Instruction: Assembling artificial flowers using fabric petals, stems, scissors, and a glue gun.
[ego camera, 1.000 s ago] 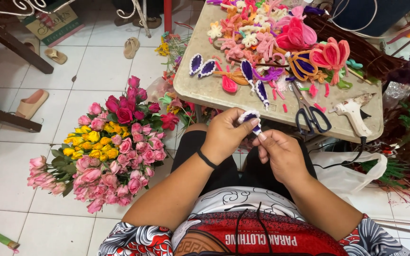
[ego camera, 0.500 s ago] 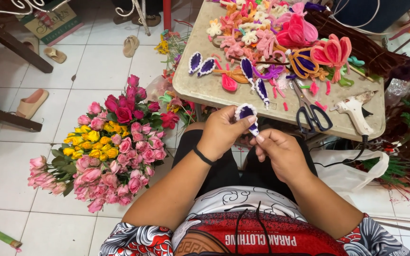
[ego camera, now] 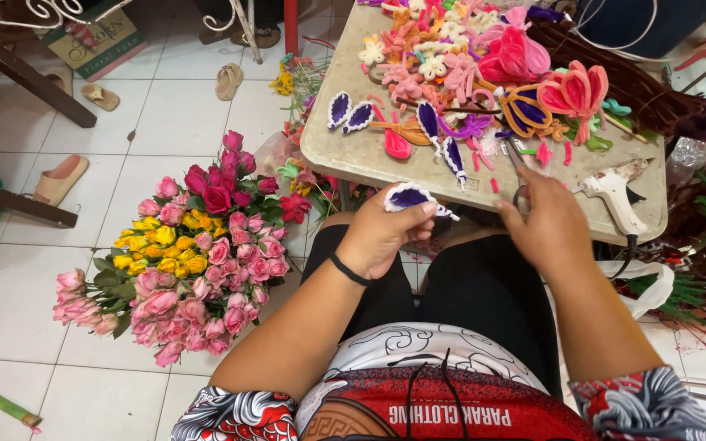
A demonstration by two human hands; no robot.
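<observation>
My left hand (ego camera: 382, 233), with a black band on its wrist, pinches a small purple petal with a white fuzzy edge (ego camera: 408, 197) just below the near edge of the beige table (ego camera: 369, 159). My right hand (ego camera: 551, 220) lies on the table edge, its fingers curled over the handles of the black scissors (ego camera: 513, 159), whose blades stick out beyond the fingers. More purple-and-white petals (ego camera: 351, 114) lie on the table ahead of my left hand. I am seated with my lap under the table's edge.
A white glue gun (ego camera: 614, 194) lies right of my right hand. Pink, orange and purple fuzzy-wire flowers (ego camera: 516, 61) crowd the far tabletop. A bouquet of pink, yellow and red roses (ego camera: 194, 253) stands on the tiled floor at my left, with sandals (ego camera: 59, 178) beyond.
My right hand has let go of the petal and moved right and forward onto the scissors. The left hand still holds the petal, now alone.
</observation>
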